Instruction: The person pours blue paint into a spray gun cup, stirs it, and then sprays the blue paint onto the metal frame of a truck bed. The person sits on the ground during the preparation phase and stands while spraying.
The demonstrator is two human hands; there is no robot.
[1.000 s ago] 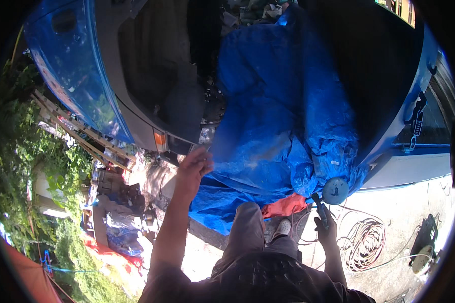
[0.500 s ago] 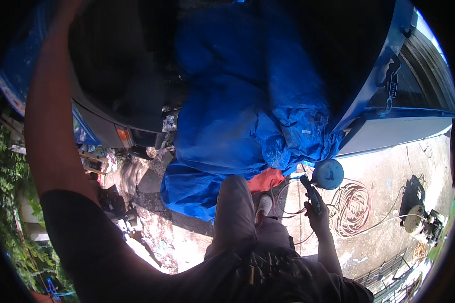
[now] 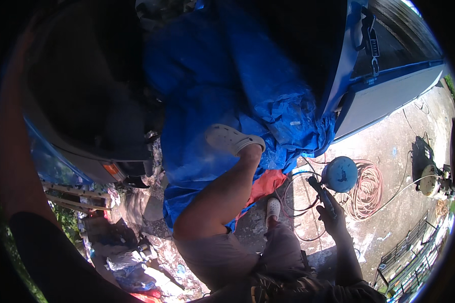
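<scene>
My left arm (image 3: 15, 131) reaches up along the dark vehicle bodywork (image 3: 86, 106) at the far left, where my left hand (image 3: 26, 33) is too dark and blurred to show its fingers. Low at the right, my right hand (image 3: 329, 214) grips a dark tool (image 3: 322, 194) with a round blue cup (image 3: 341, 173) by its head, resembling a spray gun. My left foot in a white clog (image 3: 227, 137) is lifted against the crumpled blue tarp (image 3: 197, 101); my other clog (image 3: 272, 209) stands on the ground below, near a red sheet (image 3: 265, 184).
Grey-blue panels (image 3: 384, 101) with a black latch assembly (image 3: 373, 43) are at upper right. A coiled hose (image 3: 366, 197) and a small machine (image 3: 432, 182) sit on the concrete (image 3: 394, 151). A metal rack (image 3: 402, 252), boards (image 3: 76, 197) and litter (image 3: 131, 267) lie around.
My left arm has risen from beside the tarp to the upper left. My left leg has lifted and bent, bringing the clog up to the tarp. The right hand still holds the tool.
</scene>
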